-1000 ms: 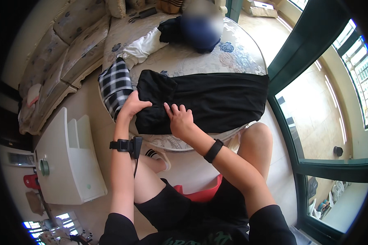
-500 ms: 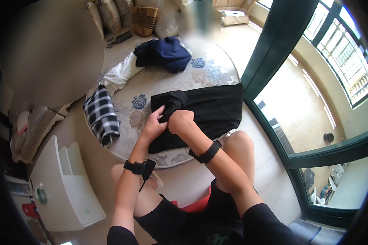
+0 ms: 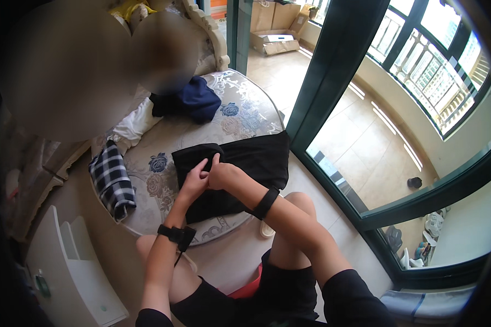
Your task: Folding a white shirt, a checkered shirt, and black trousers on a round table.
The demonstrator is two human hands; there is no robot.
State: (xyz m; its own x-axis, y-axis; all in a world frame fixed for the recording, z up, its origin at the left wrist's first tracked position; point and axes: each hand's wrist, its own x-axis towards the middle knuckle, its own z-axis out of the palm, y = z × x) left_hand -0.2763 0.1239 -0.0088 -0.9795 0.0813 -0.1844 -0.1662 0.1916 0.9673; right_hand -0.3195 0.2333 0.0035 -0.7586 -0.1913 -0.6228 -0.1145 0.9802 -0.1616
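Note:
A black garment (image 3: 253, 158) lies spread and partly folded at the near right of the round table; its kind cannot be told. A loose fold (image 3: 199, 151) bunches up at its left end. Just in front of that fold is my left hand (image 3: 192, 184), with fingers apart and nothing seen between them. My right hand (image 3: 223, 175) is right beside it over the cloth, its index finger stretched out and the other fingers mostly hidden beneath. The two hands meet or nearly meet at the thumbs.
A patterned cloth covers the table (image 3: 142, 155). Along its left and far side lie a black-and-white checked garment (image 3: 113, 180), a white garment (image 3: 133, 128) and a dark blue garment (image 3: 199, 99). A green-framed glass door (image 3: 324, 109) borders the right; a white cabinet (image 3: 76, 267) stands lower left.
My view has swung to the right, so the table sits farther left. My fingers have loosened from the bunched cloth, and my right index finger now points outward.

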